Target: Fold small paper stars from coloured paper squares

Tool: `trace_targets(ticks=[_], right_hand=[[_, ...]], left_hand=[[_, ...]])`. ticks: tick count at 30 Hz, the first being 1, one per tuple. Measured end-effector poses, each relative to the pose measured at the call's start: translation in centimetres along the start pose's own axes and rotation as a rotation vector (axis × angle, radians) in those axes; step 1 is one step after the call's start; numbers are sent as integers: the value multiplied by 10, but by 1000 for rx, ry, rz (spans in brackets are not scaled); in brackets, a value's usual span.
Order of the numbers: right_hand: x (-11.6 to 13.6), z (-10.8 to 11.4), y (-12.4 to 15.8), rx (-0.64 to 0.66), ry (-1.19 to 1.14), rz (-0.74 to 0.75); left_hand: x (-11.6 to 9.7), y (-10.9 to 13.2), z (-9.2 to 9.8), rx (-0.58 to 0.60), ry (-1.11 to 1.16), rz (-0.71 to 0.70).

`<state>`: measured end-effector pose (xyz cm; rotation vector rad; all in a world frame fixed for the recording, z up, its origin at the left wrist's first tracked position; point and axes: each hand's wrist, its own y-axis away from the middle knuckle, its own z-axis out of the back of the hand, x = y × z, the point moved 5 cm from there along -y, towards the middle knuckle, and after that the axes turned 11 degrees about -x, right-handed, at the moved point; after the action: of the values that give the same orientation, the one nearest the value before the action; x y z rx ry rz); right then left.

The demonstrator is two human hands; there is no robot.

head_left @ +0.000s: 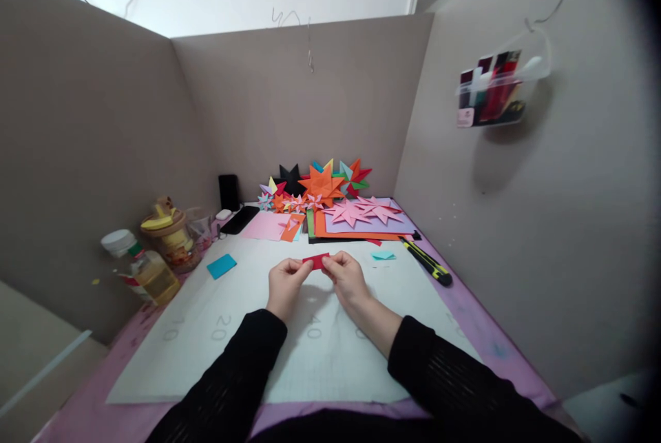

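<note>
A small red piece of paper (317, 261) is held up between my two hands, above the white mat (217, 367). My left hand (285, 286) pinches its left end between thumb and fingers. At the other end, my right hand (348, 281) has the paper in a similar pinch. The paper looks like a folded strip, though its folds are too small to make out. To the right of my hands lies a folded light-teal paper (383, 255). A blue paper rectangle (222, 266) rests on the mat to the left.
Folded paper stars (323, 184) stand and lie along the back, near stacked coloured sheets (369, 226). A utility knife (426, 262) lies at the right edge. At left are a bottle (149, 274), a jar (173, 240) and a black phone (241, 220). Grey partitions (299, 98) enclose the table.
</note>
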<state>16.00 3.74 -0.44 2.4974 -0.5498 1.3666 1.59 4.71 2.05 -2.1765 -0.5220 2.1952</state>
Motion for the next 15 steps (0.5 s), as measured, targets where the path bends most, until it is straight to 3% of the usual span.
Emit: trace_targets(ticks=[15], right_hand=[[3,3,-3,-3,154,157]], left_hand=[[-1,2,2,-33,-31,-26]])
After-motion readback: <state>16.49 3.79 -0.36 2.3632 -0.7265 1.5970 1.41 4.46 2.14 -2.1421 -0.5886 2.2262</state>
